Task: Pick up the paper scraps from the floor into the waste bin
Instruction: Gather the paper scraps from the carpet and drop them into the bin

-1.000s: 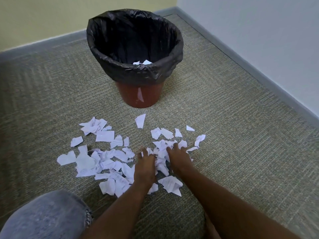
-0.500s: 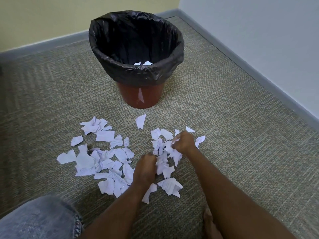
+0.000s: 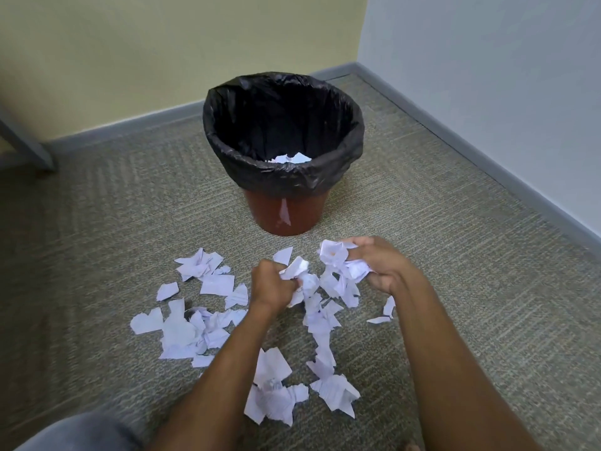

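White paper scraps (image 3: 182,330) lie scattered on the carpet in front of a brown waste bin (image 3: 283,219) lined with a black bag; a few scraps show inside it. My left hand (image 3: 270,286) is closed on a bunch of scraps just above the pile. My right hand (image 3: 382,265) grips a bigger crumpled bunch of scraps (image 3: 341,262), lifted off the floor a short way in front of the bin. More scraps (image 3: 335,392) lie between my forearms.
The bin stands near a room corner, with a grey baseboard (image 3: 487,157) along the right wall. A grey furniture leg (image 3: 22,141) is at the far left. My knee in grey denim (image 3: 74,434) is at the bottom left.
Both hands closed on handfuls of scraps and rose from the floor toward the bin. The camera view tilted up, showing more of the walls.
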`<state>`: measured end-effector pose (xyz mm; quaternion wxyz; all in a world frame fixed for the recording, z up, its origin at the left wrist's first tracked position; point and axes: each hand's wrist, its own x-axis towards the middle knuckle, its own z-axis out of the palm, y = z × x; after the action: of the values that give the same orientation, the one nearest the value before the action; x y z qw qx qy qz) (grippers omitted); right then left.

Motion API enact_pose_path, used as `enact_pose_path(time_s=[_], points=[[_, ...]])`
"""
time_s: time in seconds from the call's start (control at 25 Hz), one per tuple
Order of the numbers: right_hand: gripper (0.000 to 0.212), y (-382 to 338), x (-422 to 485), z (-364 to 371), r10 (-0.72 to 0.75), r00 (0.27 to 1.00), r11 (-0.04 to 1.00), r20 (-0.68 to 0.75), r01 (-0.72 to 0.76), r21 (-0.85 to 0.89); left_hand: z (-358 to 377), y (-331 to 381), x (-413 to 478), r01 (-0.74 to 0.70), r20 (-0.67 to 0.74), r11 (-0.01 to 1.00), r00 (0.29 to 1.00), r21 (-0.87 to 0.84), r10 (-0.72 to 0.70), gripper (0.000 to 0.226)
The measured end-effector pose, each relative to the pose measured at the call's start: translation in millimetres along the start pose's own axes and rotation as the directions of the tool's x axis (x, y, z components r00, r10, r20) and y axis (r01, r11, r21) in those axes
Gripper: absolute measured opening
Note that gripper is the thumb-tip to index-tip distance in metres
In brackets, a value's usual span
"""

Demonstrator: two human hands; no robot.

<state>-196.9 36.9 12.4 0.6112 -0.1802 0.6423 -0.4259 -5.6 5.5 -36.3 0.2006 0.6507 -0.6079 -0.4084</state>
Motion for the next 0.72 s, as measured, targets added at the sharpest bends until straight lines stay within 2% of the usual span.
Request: enact_pose_path(time_s=[0.12, 0.28, 0.4, 0.52, 0.6, 0.64, 0.72], points=[[0.037, -38.3, -9.6, 17.7, -0.102, 0.983, 0.983, 0.153, 0.076, 0.167, 3.2, 3.1, -2.9, 0.003, 0.039, 1.000, 0.999, -0.011, -0.002, 0.022], [0.029, -100.6, -12.0, 46.2, -0.321, 0.907, 0.903, 0.272, 0.206, 0.378, 4.5, -6.5, -11.6, 0.045, 0.022, 0.999, 0.999, 0.016, -0.046, 0.015], [0.025, -146.0, 1.7, 69.8, -0.406, 0.893, 0.863, 0.196, 0.304, 0.402, -3.8, -11.1, -11.0, 0.067, 0.003, 0.996, 0.998, 0.056, -0.067, 0.016], [0.024, -169.7, 24.5, 89.1, -0.355, 0.935, 0.900, 0.005, 0.340, 0.273, -15.6, -7.2, -12.4, 0.117, -0.013, 0.992, 0.993, 0.046, -0.117, 0.017], [0.032, -175.2, 38.2, 93.8, -0.315, 0.942, 0.919, -0.112, 0.333, 0.210, -20.3, -1.4, -12.3, 0.124, -0.023, 0.992, 0.992, 0.019, -0.123, 0.012], [0.035, -177.6, 41.3, 95.5, -0.307, 0.943, 0.922, -0.127, 0.328, 0.204, -22.0, 2.4, -11.9, 0.116, -0.023, 0.993, 0.993, -0.002, -0.116, 0.013], [0.041, -184.1, 41.4, 98.7, -0.284, 0.957, 0.937, -0.052, 0.288, 0.195, -25.9, 12.6, -10.5, 0.118, -0.025, 0.992, 0.993, -0.043, -0.119, 0.018]])
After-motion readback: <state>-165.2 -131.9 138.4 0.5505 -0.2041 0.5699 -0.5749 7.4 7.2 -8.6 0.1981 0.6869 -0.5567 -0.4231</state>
